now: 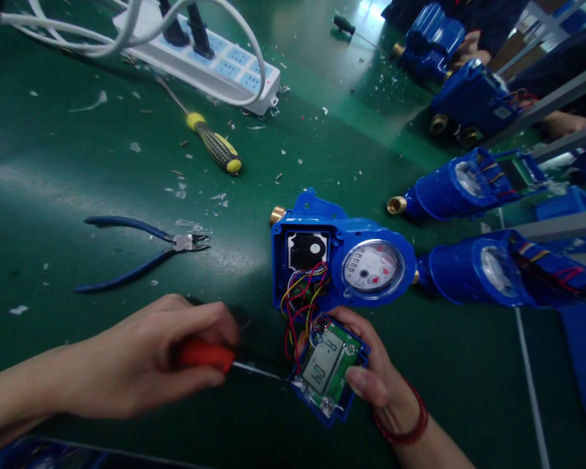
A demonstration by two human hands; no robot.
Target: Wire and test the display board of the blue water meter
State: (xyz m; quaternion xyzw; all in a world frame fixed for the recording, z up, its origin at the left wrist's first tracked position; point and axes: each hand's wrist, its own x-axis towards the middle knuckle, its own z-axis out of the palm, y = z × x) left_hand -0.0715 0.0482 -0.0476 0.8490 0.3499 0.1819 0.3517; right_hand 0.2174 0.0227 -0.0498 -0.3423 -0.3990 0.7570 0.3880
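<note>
Green bench littered with chips. Left hand clenched round red-handled screwdriver, tip driven against display module, steadied firmly by right hand below opened blue water meter, still wired together.

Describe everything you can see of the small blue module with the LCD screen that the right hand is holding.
The small blue plastic module is an open-faced housing holding a green circuit board and a grey LCD showing digits. It lies tilted on the green table, gripped by the right hand at its right edge. Red, yellow and blue wires tie it to the opened blue water meter above. The red-handled screwdriver in the left hand points its tip at the module's left edge.
</note>
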